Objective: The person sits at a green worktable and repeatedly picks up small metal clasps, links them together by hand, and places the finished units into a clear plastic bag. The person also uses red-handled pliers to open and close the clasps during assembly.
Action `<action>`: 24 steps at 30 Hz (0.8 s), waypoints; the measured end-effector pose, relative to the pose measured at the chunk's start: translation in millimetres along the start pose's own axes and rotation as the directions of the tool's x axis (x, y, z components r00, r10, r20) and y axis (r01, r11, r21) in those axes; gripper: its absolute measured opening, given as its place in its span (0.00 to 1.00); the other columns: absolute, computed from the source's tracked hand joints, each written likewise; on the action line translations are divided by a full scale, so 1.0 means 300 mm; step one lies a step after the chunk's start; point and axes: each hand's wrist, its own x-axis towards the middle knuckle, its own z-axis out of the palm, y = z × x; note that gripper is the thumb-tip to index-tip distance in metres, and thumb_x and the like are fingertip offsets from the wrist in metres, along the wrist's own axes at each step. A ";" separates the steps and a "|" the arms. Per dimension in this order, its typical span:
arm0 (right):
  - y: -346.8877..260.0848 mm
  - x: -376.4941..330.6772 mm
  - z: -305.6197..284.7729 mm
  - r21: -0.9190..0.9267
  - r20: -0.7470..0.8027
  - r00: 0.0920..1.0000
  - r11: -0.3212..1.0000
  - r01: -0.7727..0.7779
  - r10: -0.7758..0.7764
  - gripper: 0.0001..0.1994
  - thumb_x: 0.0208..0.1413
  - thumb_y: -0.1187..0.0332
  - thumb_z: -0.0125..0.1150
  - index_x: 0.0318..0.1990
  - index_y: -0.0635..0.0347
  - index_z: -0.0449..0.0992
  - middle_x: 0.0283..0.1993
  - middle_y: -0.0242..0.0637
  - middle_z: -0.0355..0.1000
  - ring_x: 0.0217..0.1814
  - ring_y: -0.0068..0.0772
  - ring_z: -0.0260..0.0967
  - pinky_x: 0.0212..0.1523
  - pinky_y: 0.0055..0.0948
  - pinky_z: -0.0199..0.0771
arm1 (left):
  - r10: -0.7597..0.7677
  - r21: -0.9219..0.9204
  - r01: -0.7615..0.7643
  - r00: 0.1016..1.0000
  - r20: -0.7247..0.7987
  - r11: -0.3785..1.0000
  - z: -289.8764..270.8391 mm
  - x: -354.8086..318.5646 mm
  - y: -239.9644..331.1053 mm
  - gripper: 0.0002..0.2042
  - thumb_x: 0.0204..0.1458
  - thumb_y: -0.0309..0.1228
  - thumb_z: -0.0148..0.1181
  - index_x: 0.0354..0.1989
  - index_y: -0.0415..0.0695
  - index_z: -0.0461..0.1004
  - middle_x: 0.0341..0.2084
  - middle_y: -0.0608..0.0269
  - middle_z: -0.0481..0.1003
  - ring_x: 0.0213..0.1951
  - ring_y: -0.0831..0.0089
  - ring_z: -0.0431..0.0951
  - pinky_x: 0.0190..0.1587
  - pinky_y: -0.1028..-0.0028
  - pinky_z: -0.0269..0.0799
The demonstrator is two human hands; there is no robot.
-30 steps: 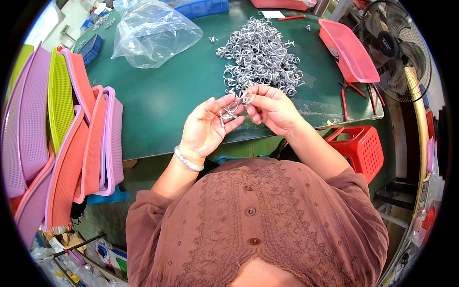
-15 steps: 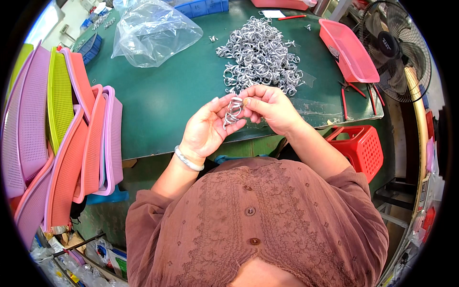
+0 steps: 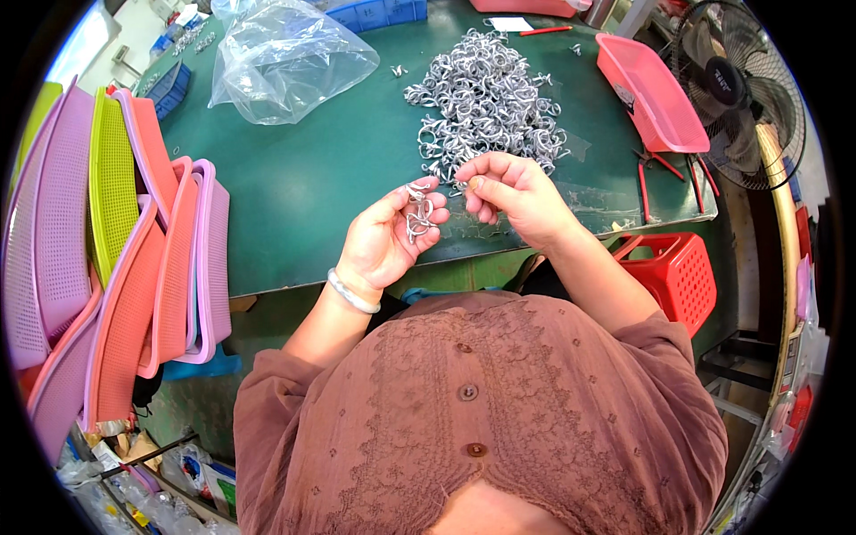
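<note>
Your left hand (image 3: 385, 242) curled around small bunch of metal hooks (image 3: 416, 214). Your right hand (image 3: 510, 190) pinched shut just beside, contents unclear. Hook pile (image 3: 486, 102) on green tabletop (image 3: 312, 169).

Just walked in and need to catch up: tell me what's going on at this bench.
A person stands at a green table, working with small silvery metal hooks. The left hand holds a little cluster of hooks in its fingers. The right hand, fingers pinched, is close beside it, just in front of a large pile of hooks. A clear plastic bag and a pink tray lie on the table.
</note>
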 end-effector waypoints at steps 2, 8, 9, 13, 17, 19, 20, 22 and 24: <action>0.005 0.003 -0.013 -0.008 -0.024 1.000 1.000 0.003 -0.003 0.09 0.53 0.70 0.49 0.40 0.62 0.71 0.26 0.28 0.69 0.24 0.15 0.62 0.25 0.14 0.62 | -0.001 0.007 0.001 1.000 -0.010 1.000 -0.003 -0.001 0.001 0.17 0.58 0.33 0.41 0.50 0.35 0.62 0.35 0.55 0.73 0.36 0.66 0.75 0.35 0.73 0.73; 0.025 0.011 -0.046 -0.059 -0.089 0.996 0.998 0.019 -0.024 0.08 0.55 0.72 0.49 0.40 0.63 0.71 0.26 0.27 0.69 0.24 0.14 0.62 0.25 0.14 0.61 | 0.000 0.019 0.000 0.999 -0.034 1.000 -0.004 -0.002 0.003 0.17 0.58 0.34 0.40 0.50 0.35 0.62 0.36 0.54 0.73 0.36 0.66 0.75 0.35 0.72 0.73; 0.026 0.011 -0.047 -0.080 -0.102 0.994 0.997 0.017 -0.025 0.08 0.55 0.72 0.48 0.40 0.63 0.71 0.26 0.27 0.69 0.25 0.14 0.62 0.25 0.14 0.62 | 0.002 0.021 -0.002 0.999 -0.038 1.000 -0.007 -0.001 0.003 0.17 0.58 0.34 0.40 0.50 0.35 0.62 0.36 0.54 0.73 0.36 0.66 0.75 0.35 0.72 0.73; 0.034 0.014 -0.050 -0.199 -0.112 0.992 0.979 0.035 -0.058 0.09 0.53 0.73 0.48 0.40 0.65 0.70 0.27 0.28 0.69 0.28 0.16 0.65 0.29 0.18 0.66 | 0.006 0.026 -0.005 0.999 -0.043 1.000 -0.005 -0.003 0.004 0.17 0.58 0.34 0.41 0.50 0.35 0.62 0.37 0.53 0.73 0.37 0.65 0.75 0.36 0.72 0.73; 0.056 0.015 -0.047 -0.248 -0.111 0.991 0.967 0.049 -0.078 0.08 0.53 0.74 0.49 0.40 0.66 0.70 0.28 0.29 0.69 0.30 0.17 0.66 0.31 0.19 0.67 | 0.027 0.068 -0.022 0.997 -0.069 0.997 -0.004 -0.003 0.003 0.17 0.57 0.35 0.42 0.49 0.35 0.63 0.37 0.53 0.73 0.37 0.66 0.75 0.36 0.72 0.74; 0.064 0.013 -0.044 -0.249 -0.101 0.991 0.966 0.061 -0.089 0.08 0.52 0.74 0.51 0.39 0.66 0.70 0.29 0.29 0.69 0.31 0.17 0.66 0.32 0.19 0.67 | 0.047 0.109 -0.038 0.996 -0.081 0.993 -0.001 -0.003 0.000 0.17 0.57 0.35 0.43 0.49 0.35 0.63 0.36 0.54 0.73 0.36 0.66 0.75 0.36 0.73 0.74; 0.068 0.012 -0.039 -0.251 -0.093 0.991 0.965 0.075 -0.101 0.08 0.52 0.74 0.51 0.39 0.66 0.70 0.29 0.30 0.69 0.32 0.18 0.66 0.33 0.20 0.67 | 0.060 0.134 -0.048 0.994 -0.087 0.990 0.002 -0.004 -0.001 0.17 0.57 0.35 0.43 0.49 0.35 0.63 0.36 0.54 0.73 0.36 0.67 0.75 0.36 0.73 0.74; 0.071 0.008 -0.025 -0.290 -0.065 0.988 0.950 0.118 -0.142 0.07 0.51 0.74 0.53 0.38 0.66 0.71 0.30 0.31 0.70 0.33 0.18 0.67 0.34 0.20 0.68 | 0.082 0.176 -0.064 0.992 -0.096 0.982 0.004 -0.005 -0.004 0.16 0.57 0.35 0.44 0.48 0.35 0.64 0.36 0.55 0.73 0.36 0.68 0.75 0.36 0.74 0.73; 0.072 0.002 -0.007 -0.360 -0.021 0.980 0.916 0.176 -0.196 0.07 0.51 0.74 0.54 0.38 0.65 0.71 0.30 0.32 0.70 0.33 0.18 0.67 0.35 0.21 0.68 | 0.099 0.209 -0.075 0.990 -0.104 0.975 0.004 -0.006 -0.007 0.16 0.57 0.35 0.44 0.48 0.35 0.64 0.35 0.56 0.73 0.36 0.68 0.75 0.35 0.75 0.73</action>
